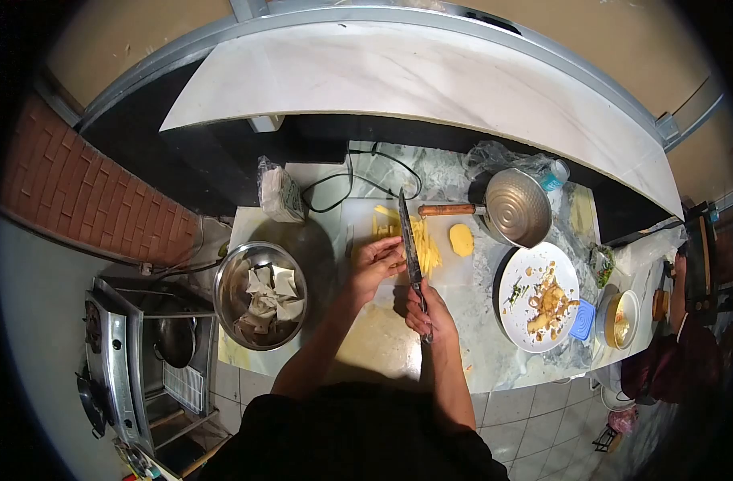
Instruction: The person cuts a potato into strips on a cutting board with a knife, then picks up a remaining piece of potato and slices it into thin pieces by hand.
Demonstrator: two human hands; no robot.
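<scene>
Steel-bladed and dark, the knife [410, 248] runs lengthwise away from the body, its tip pointing to the far edge of the counter [482, 357] and leaning slightly left, its handle end nearest the person. The right hand [432, 313] is closed around that handle. The left hand [378, 266] is open with fingers loosely curled, just left of the blade; whether its fingertips touch the steel, I cannot tell. The blade is above yellow strips [431, 250] on a pale cutting board [456, 272], where a cut yellow piece [462, 240] lies to the right.

The counter is pale, veined like marble. A saucepan [518, 208] sits right of the board, its wooden handle pointing left. Nearer is a white plate [507, 276] of brown scraps, with a blue lid [583, 320] beside it. On the left, a metal bowl [220, 298] holds whitish pieces, and beyond it stands a plastic-wrapped stack [280, 194]. A black cable [351, 172] loops behind the board. Around the counter are a brick wall [94, 188], a stove [114, 353] and tiled floor [531, 429]
</scene>
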